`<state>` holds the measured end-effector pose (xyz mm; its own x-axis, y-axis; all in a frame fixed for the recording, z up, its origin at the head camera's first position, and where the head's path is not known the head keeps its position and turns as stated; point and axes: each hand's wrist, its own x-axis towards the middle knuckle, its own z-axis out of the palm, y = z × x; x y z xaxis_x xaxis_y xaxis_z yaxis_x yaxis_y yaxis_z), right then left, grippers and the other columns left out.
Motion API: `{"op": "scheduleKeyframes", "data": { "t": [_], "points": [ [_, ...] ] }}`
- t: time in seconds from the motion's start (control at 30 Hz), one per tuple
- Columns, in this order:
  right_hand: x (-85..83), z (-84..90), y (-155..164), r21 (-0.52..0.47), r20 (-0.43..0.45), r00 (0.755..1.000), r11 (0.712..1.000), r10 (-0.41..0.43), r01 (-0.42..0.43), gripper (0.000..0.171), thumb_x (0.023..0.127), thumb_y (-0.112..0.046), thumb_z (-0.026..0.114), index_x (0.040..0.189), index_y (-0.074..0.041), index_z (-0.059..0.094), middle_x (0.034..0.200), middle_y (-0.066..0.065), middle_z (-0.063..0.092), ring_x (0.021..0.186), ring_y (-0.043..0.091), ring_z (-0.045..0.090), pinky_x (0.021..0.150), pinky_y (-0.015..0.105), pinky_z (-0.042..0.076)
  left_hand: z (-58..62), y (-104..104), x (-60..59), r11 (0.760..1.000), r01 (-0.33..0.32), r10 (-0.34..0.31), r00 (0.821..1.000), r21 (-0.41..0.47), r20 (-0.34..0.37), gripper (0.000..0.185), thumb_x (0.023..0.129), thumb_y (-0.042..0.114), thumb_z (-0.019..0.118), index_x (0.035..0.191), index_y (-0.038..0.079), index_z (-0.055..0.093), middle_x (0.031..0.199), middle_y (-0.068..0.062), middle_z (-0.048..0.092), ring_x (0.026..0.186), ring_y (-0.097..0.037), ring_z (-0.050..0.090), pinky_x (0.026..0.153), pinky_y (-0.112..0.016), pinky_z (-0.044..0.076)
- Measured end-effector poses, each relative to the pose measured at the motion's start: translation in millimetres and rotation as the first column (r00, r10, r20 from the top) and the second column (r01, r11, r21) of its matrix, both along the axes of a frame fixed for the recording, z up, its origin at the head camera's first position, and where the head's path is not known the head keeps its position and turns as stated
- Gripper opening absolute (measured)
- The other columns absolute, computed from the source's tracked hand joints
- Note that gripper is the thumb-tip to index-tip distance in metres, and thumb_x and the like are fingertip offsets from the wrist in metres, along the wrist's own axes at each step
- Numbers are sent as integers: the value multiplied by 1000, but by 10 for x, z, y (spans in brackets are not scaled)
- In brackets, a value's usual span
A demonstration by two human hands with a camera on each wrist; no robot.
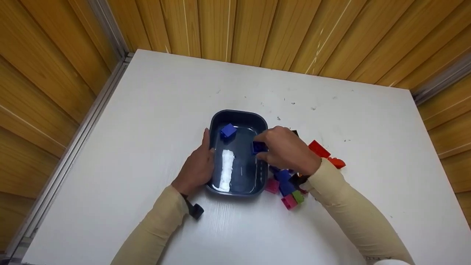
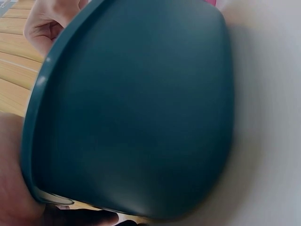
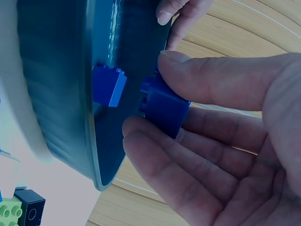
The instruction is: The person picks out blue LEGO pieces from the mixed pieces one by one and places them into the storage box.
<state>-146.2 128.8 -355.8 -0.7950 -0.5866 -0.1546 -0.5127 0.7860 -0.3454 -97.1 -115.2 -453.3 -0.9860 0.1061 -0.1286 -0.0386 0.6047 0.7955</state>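
A dark blue rectangular tub (image 1: 235, 189) with rounded corners stands on the white table. My left hand (image 1: 195, 165) holds its left wall, thumb over the rim and fingers along the outside. In the right wrist view, my right hand (image 3: 221, 132) pinches a blue toy brick (image 3: 164, 106) between thumb and fingers, studs turned toward the tub. From the head view, this hand (image 1: 289, 149) is over the tub's right rim. Another blue brick (image 1: 229, 131) lies inside the tub near its far left corner.
Right of the tub, partly under my right forearm, lies a pile of toy bricks: blue (image 1: 286, 187), pink (image 1: 289, 201), green (image 1: 298, 197), black and red (image 1: 319, 148). Wood-patterned panels (image 1: 235, 29) rise behind the table and at both sides.
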Motion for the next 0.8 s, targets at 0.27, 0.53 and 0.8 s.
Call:
{"op": "scheduleKeyframes", "data": {
  "t": [0.27,0.53,0.8],
  "points": [
    [-38,-7,-54,-3,4,1000,1000,-7,7,41,91,-22,83,128,-8,75,121,12,78,102,26,74,80,37,64,-11,0,-1,1000,1,-1,1000,-1,-4,68,112,23,36,168,8,0,167,-21,35,153,-34,41,124,-51,35],
    [-113,-24,-82,-2,-26,999,1000,22,-22,37,90,-21,83,124,-7,77,114,12,79,93,22,74,77,35,64,-13,11,-7,1000,-6,6,1000,-6,3,68,113,23,35,168,9,-1,167,-21,35,153,-34,40,125,-51,34],
    [-197,-28,-118,-3,-32,999,1000,16,-16,38,89,-21,84,124,-7,77,117,13,79,95,23,75,81,38,64,-1,19,-14,1000,-13,14,1000,-13,27,67,113,25,35,169,12,-1,169,-18,32,155,-33,37,126,-50,33]
  ]
}}
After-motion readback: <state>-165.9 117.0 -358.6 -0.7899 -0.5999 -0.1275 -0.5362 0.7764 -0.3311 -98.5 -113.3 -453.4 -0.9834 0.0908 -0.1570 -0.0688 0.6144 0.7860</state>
